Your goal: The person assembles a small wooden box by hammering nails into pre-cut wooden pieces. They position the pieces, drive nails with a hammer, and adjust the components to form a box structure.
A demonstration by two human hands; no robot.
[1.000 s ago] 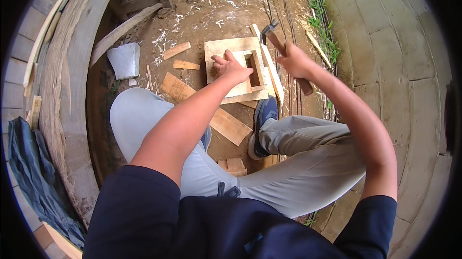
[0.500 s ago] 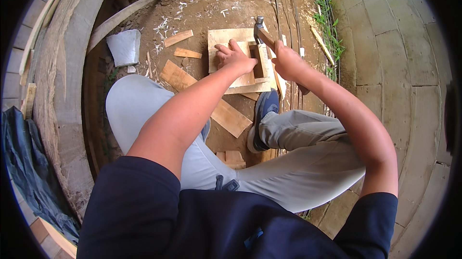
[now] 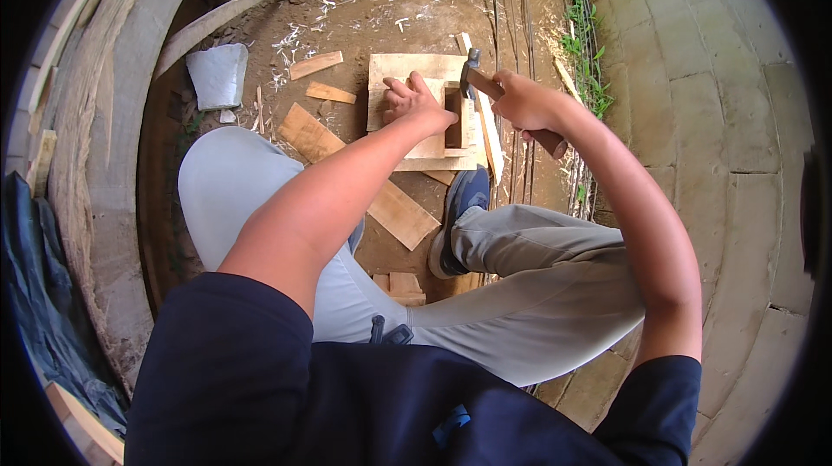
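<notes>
A small wooden frame (image 3: pixel 456 153) with a narrow open compartment lies on a square pale board (image 3: pixel 381 67) on the ground. My left hand (image 3: pixel 414 106) rests on the flat wood beside that opening, fingers spread and thumb at the opening's edge. My right hand (image 3: pixel 525 104) is wrapped around the wooden handle of a claw hammer (image 3: pixel 471 70). The hammer's dark metal head is at the frame's upper right corner; whether it touches the wood I cannot tell. Any nail there is too small to make out.
Loose wooden offcuts (image 3: pixel 317 65) and a long plank (image 3: pixel 403 213) lie on the dirt. A pale stone block (image 3: pixel 217 76) sits left, near a thick timber beam (image 3: pixel 130 163). Thin dark rods (image 3: pixel 513 16) run along a block wall (image 3: pixel 693 111). My shoe (image 3: pixel 468 193) is close to the board.
The hammer has swung lower toward the frame's right edge, and its handle lies at a flatter slant. My left hand keeps its place on the wood. The whole view has shifted slightly.
</notes>
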